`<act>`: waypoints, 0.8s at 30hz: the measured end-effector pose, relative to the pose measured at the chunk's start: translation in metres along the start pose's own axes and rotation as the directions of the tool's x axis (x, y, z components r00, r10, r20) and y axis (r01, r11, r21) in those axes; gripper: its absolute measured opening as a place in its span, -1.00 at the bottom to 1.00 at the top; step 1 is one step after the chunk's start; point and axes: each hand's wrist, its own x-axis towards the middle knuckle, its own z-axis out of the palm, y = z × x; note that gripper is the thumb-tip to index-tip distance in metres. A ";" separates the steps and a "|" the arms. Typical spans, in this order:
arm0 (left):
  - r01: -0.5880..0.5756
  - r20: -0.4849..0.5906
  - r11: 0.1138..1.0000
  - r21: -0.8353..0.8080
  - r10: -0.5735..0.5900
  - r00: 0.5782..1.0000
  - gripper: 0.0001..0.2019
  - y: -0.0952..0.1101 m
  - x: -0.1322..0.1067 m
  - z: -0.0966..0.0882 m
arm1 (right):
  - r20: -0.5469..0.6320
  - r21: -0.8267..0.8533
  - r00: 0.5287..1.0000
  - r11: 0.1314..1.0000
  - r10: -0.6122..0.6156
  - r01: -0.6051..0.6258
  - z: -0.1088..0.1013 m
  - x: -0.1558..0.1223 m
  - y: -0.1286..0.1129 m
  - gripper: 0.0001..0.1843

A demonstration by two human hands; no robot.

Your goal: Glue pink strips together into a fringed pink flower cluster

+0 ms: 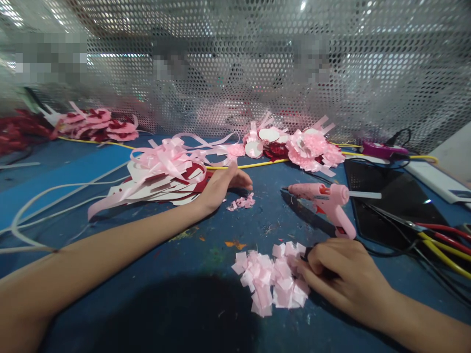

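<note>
My left hand (224,187) rests on its edge on the blue table, fingers stretched out and curved, holding nothing. Just beside its palm lies a small heap of pink ribbon scraps (241,201). Closer to me is a flower-like piece or pile of pink ribbon squares (272,279); I cannot tell whether they are joined. At its right edge, my right hand (340,274) is closed with the fingertips touching the squares. Something small and dark shows at those fingers, too hidden to name. Beyond the right hand stands a pink glue gun (320,193) with a glue stick in its back.
Pink ribbons (172,159) lie over white and red cut pieces (158,190) at left. Ribbon rosettes (309,147) sit along the perforated metal screen (235,63). At right are a black tablet-like panel (397,196), scissors (408,223), cables and a purple power strip (382,149).
</note>
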 end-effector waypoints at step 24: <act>-0.536 0.260 0.786 0.309 0.472 0.842 -0.65 0.032 -0.068 0.068 | -0.145 -0.056 0.988 0.997 -0.059 0.051 -0.004 0.006 -0.001 -0.79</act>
